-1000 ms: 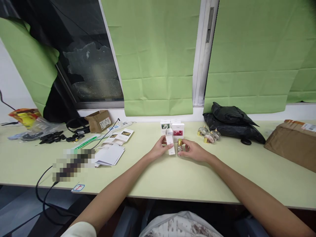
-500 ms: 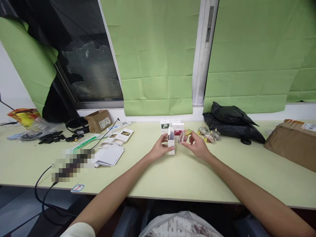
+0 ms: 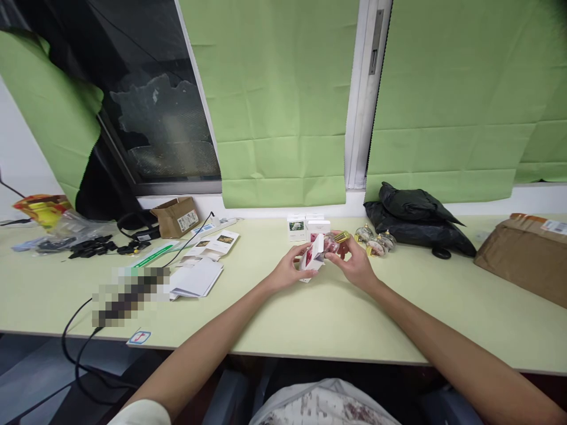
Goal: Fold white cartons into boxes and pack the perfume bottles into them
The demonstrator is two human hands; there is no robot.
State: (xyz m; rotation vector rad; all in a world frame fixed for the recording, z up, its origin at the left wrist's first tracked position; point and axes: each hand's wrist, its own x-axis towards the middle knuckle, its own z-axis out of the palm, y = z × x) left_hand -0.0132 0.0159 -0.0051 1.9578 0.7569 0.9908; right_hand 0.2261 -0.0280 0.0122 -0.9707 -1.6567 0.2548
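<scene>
My left hand (image 3: 287,270) is closed round a small white carton (image 3: 311,260), which tilts to the right with its open top facing my other hand. Between the fingers of my right hand (image 3: 355,263) is a clear perfume bottle (image 3: 331,242) with a gold cap, its base up against the carton's mouth. Whether the bottle is partly inside I cannot tell. Just behind stand several white cartons (image 3: 297,229) with flower pictures. To the right of my right hand sits a group of similar glass bottles (image 3: 378,241) with gold tops.
Flattened white cartons (image 3: 197,277) lie left of my hands, near a brown cardboard box (image 3: 176,217), black cables and small black parts (image 3: 93,246). Black plastic bags (image 3: 411,224) and a larger brown carton (image 3: 525,254) are on the right. The table's front edge runs below my forearms.
The carton in my left hand has gone from upright to tilted right. The bottle in my right hand has moved up slightly and now meets the carton's open end.
</scene>
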